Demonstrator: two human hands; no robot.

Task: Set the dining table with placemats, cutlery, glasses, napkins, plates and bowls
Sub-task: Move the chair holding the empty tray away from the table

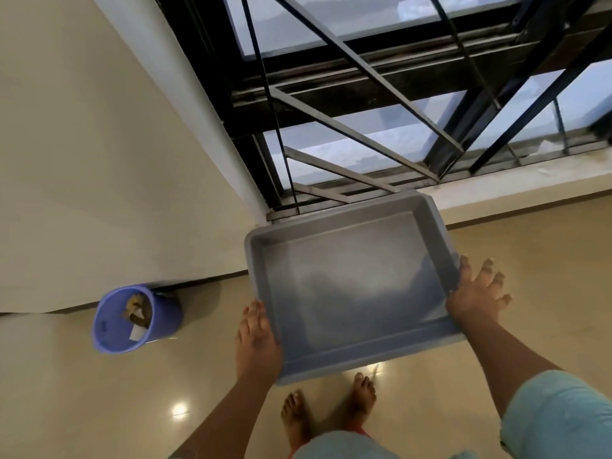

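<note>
The empty grey tray [351, 293] hangs level over the floor [530, 293], long axis running left to right between both hands, left hand [256, 339] and right hand [473, 298] pressing its short ends with fingers fairly straight.

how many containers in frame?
2. A grey tray, nothing in it, held at its sides by the left hand and right hand; a blue bin on the floor by the wall.
</note>
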